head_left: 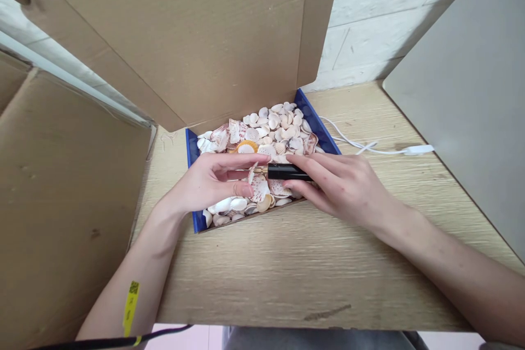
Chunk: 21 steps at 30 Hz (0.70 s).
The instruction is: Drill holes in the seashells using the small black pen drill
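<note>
My right hand (pixel 338 183) grips a black mini drill (pixel 288 171) with a brass-coloured chuck, held level and pointing left. Between the thumb and fingers of my left hand (pixel 215 178) is a small speckled seashell (pixel 251 174), turned edge-on to me. The drill's tip meets the shell or lies very close to it; the exact contact is hidden by my fingers. Both hands hover over a shallow blue-sided box (pixel 315 117) filled with white, cream and reddish-brown shells (pixel 283 126). A yellow-orange ring-shaped piece (pixel 247 146) lies among them, just beyond my left fingers.
The box sits on a light wooden table (pixel 279 273). Its tall cardboard lid (pixel 184 27) stands up behind it. Another cardboard box (pixel 61 186) is at the left, and a grey panel (pixel 463 82) at the right. A white cable (pixel 388 151) with an inline piece lies right of the box.
</note>
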Motion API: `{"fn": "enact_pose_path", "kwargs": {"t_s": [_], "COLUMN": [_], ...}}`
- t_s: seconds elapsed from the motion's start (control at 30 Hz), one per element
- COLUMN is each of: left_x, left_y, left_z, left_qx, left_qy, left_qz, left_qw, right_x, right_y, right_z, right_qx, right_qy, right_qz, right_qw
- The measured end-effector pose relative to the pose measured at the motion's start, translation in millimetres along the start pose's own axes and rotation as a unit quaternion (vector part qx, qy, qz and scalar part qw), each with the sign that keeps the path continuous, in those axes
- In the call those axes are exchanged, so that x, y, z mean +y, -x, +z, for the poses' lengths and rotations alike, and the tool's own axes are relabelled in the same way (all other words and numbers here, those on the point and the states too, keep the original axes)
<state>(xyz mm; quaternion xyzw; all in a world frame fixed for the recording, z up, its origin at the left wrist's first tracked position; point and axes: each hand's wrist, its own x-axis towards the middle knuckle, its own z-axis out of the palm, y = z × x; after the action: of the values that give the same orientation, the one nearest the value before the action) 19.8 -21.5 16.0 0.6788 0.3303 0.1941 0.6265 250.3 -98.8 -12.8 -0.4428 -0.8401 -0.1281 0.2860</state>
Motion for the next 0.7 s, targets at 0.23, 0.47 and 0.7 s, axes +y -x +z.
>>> {"fn": "enact_pose_path", "kwargs": {"t_s": [0.23,0.47,0.7], "left_x": [-2.8,-6.3,-9.0], "left_y": [0.7,0.0,0.8], "left_z": [-1.7,-4.5,-6.0], "left_qx": [0.000,-0.009,-0.013], "left_qy": [-0.002,0.009,0.024], "left_qz": [0.010,0.040,0.053], "left_qw": [1.000,0.999,0.998], "right_x": [0.3,0.0,1.1], "right_y": [-2.9,-1.4,-1.6], "right_z": [-0.9,0.0,0.3], "right_qx": [-0.030,-0.030,-0.023], "right_qy": [-0.005,-0.011,-0.013], "right_qz": [0.009,0.019,0.026], "right_qw": [0.999,0.999,0.999]}}
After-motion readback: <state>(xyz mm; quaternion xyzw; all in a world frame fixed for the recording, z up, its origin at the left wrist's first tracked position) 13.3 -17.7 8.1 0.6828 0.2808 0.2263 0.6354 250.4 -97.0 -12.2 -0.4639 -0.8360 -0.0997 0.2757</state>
